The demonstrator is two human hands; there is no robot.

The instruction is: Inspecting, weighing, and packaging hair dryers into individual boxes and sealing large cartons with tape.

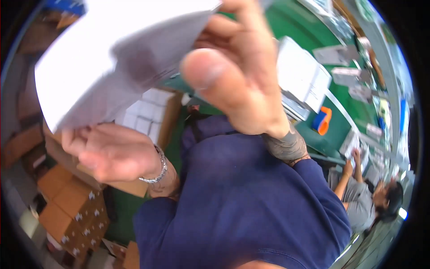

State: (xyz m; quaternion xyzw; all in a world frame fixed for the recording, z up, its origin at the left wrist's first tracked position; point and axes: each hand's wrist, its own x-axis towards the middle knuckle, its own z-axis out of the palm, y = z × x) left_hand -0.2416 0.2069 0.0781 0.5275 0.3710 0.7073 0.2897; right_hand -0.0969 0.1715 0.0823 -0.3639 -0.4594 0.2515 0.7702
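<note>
A large white bent sheet [80, 58], paper or thin card, is held up close in the upper left. Its shaded side faces me and its edges are blurred. My right hand [244, 76] grips its right edge, thumb toward me and fingers partly hidden. At the lower left corner, my left hand [112, 154] has its curled fingers on the sheet's edge; a metal bracelet [159, 168] circles that wrist. Behind the sheet, partly covered, an open cardboard carton [166, 117] holds rows of small white boxes [145, 112].
Brown cartons [74, 201] are stacked at lower left. On the green table [286, 20] to the right lie a stack of white boxes [298, 67], an orange and blue tape roll [322, 122] and several small packs [347, 76]. A co-worker [358, 206] works at far right.
</note>
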